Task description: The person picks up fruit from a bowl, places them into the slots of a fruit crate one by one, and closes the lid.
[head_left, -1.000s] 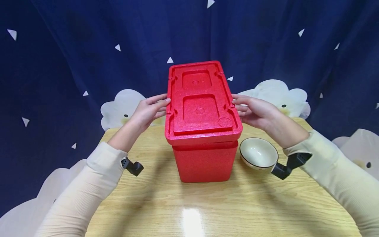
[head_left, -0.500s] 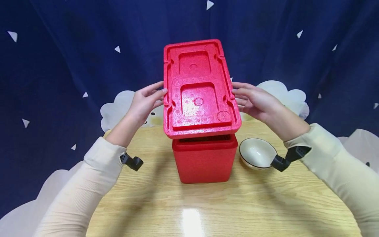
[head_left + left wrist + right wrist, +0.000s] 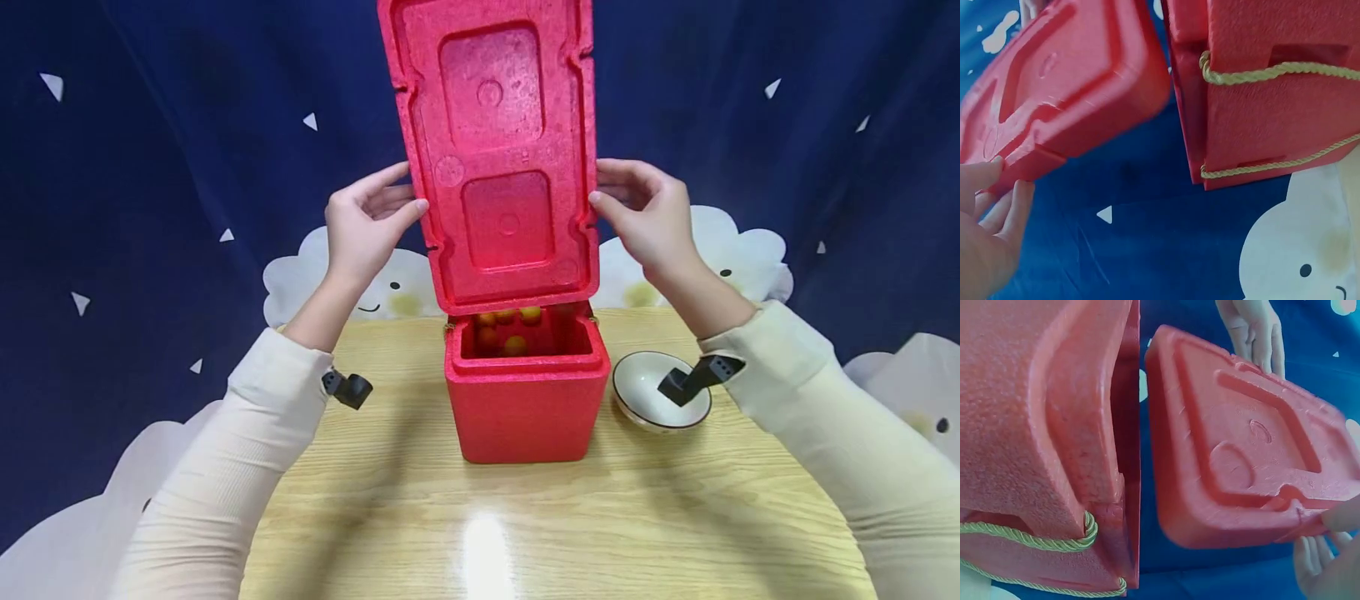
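Note:
A red foam lid (image 3: 510, 158) is held up between both hands, tilted steeply over the back of a red foam box (image 3: 528, 417). My left hand (image 3: 363, 221) grips its left edge, thumb on the near face and fingers behind. On the opposite edge my right hand (image 3: 652, 217) pinches it the same way. The box stands uncovered on the table, and several small orange-yellow round fruits (image 3: 515, 345) show inside; the lid hides the box's far part. In the left wrist view the lid (image 3: 1079, 81) is apart from the box (image 3: 1279, 119).
A cream bowl (image 3: 645, 392) with a dark rim stands right of the box on the wooden table (image 3: 375, 533). Rope cords (image 3: 1297, 69) run along the box's side. A dark blue curtain (image 3: 225, 125) with white cloud shapes hangs behind.
Both hands have raised the lid off the box and tipped it up towards the back. The box's opening and the fruits in it have come into view. Box and bowl stay on the table.

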The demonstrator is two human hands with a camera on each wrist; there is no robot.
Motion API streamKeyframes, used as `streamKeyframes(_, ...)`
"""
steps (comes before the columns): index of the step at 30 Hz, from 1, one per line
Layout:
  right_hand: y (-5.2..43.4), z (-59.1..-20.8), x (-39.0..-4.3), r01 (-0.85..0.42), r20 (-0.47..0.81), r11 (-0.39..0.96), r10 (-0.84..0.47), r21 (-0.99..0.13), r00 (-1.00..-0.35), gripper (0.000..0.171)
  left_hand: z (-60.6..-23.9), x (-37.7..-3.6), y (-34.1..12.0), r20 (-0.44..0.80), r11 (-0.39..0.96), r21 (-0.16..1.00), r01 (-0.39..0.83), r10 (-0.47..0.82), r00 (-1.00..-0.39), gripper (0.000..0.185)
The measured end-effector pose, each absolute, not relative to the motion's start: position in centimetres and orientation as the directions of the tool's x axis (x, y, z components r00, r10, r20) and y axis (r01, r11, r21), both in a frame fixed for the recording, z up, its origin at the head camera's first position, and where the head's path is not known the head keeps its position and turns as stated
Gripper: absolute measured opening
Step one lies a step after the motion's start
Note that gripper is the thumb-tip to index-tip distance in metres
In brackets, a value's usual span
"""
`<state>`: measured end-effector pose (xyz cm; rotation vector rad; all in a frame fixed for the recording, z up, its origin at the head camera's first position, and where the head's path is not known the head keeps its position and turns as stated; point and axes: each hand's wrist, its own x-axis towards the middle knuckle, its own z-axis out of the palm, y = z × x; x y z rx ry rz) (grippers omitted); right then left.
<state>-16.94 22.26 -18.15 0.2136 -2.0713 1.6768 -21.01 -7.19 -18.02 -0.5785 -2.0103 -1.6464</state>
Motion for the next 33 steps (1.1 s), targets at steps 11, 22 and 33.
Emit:
streamKeyframes(11,22.8,-19.1,-17.1,-0.432,0.417,-0.069,0.158,-0.899,-0.895,0.03,-18.8,-20.8,-7.1,0.672,0.09,0.741,0.665,-0.092,-0.735,0.031)
streamKeyframes(22,24.5,-18.2,-15.1,-0.137,0.136,-0.121,0.014,-0.983,-0.991,0.062,-19.4,-19.4,-8.0,0.475,-0.324,0.852,0.412,0.145,-0.868,0.02)
streamKeyframes(33,25.7,-17.0,-13.5,-0.069,0.068,-0.003,-0.173,-0.998,-0.983,0.058,-18.1,-16.6,-8.5,0.348,-0.147,0.933,0.327,0.145,-0.926,0.043)
